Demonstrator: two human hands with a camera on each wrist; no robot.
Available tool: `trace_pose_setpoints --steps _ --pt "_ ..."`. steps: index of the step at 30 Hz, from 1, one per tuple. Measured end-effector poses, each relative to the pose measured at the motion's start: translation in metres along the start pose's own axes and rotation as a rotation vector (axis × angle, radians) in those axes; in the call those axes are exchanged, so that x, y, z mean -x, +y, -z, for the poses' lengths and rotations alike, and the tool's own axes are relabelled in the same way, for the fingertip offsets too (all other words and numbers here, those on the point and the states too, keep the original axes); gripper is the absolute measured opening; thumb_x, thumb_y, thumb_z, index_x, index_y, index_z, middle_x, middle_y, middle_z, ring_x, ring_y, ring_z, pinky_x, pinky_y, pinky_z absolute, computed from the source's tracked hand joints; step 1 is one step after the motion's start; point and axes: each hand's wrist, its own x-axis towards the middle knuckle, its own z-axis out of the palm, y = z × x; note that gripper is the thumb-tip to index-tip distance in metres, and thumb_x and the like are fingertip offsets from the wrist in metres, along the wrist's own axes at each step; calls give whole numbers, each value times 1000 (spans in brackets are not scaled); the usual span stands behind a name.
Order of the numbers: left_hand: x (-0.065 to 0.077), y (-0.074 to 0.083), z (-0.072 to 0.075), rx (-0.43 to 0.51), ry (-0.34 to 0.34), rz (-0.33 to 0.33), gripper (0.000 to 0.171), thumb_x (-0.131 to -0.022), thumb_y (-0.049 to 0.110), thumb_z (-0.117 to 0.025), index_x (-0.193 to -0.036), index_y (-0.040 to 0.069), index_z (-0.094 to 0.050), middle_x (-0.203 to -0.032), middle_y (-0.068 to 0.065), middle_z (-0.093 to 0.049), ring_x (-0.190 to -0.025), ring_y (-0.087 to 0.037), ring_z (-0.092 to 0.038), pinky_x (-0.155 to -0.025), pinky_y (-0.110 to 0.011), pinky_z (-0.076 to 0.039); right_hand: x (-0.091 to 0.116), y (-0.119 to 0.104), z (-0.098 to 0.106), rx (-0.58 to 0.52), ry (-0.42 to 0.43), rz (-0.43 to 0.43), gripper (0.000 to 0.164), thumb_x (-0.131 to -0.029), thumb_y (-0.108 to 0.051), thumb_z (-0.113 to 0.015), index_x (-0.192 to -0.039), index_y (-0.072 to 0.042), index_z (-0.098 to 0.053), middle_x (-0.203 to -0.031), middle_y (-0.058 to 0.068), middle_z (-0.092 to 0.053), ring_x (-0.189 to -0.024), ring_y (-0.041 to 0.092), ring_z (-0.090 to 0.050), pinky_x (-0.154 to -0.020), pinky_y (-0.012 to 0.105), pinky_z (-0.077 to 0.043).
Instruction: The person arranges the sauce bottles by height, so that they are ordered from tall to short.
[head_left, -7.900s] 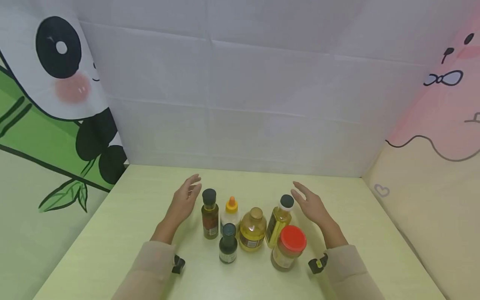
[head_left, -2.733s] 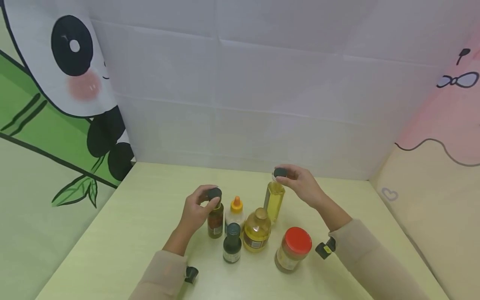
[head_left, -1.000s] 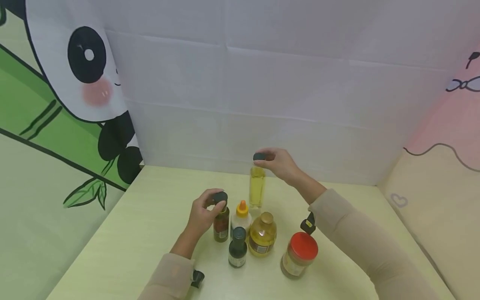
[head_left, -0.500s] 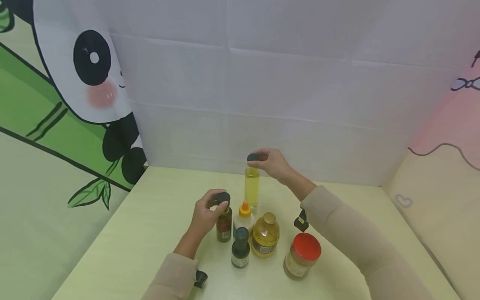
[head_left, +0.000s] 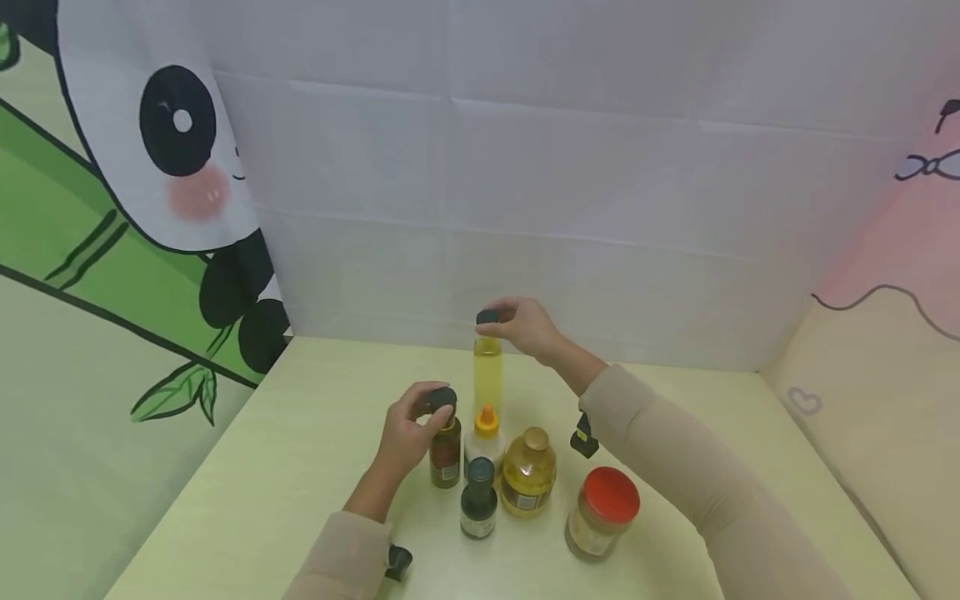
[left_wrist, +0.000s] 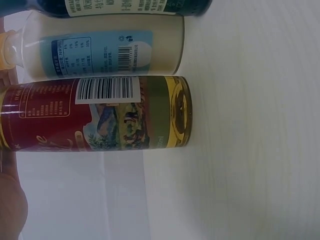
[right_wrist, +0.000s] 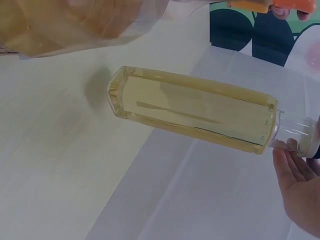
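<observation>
Between thumb and fingers, my left hand [head_left: 405,427] holds the black cap of a brown-red oil bottle [head_left: 446,457]. That bottle stands upright; its red label and barcode face the left wrist view. My right hand [head_left: 528,329] pinches the dark cap of a clear bottle of yellow oil [right_wrist: 195,110], which hangs upright with its base over the table, a shadow showing apart from it. In the head view this bottle is behind a squeeze bottle [head_left: 484,450] with an orange tip, which hides its lower end.
In front stand a small dark sauce bottle [head_left: 478,504] and a round bottle of golden liquid [head_left: 528,477]. A red-lidded jar [head_left: 602,510] is apart at the right. The pale table [head_left: 285,467] meets a white backdrop [head_left: 360,275] at the rear.
My left hand has taken hold of the brown-red bottle's cap. With my right hand, the yellow oil bottle has gone from beside the jar to the back, moving leftward behind the squeeze bottle.
</observation>
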Motion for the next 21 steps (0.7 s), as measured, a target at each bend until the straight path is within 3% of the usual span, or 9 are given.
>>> trace_pose_setpoints --steps 10,17,21 --pt "2 0 -1 -8 -6 16 25 -86 -8 -64 -110 -14 -59 -101 -25 -64 -87 -18 -64 -80 -24 -53 -7 6 -17 18 -9 -23 39 -83 -22 -81 -116 -6 -68 -101 6 -68 -96 22 -63 -88 41 -52" --pt "2 1 1 -40 -6 25 25 -85 -10 -63 -109 -13 -58 -102 -25 -64 -89 -15 -64 -80 -39 -55 -16 4 -27 25 -19 -22 41 -82 -25 -81 -117 -7 -67 -104 6 -68 -96 21 -63 -86 39 -53" --pt "2 1 2 -48 0 25 25 -85 -10 -64 -109 -13 -59 -102 -24 -64 -89 -13 -63 -79 -37 -56 -21 4 -31 50 -12 -14 42 -82 -26 -81 -116 -7 -67 -105 7 -68 -95 21 -64 -83 37 -54"
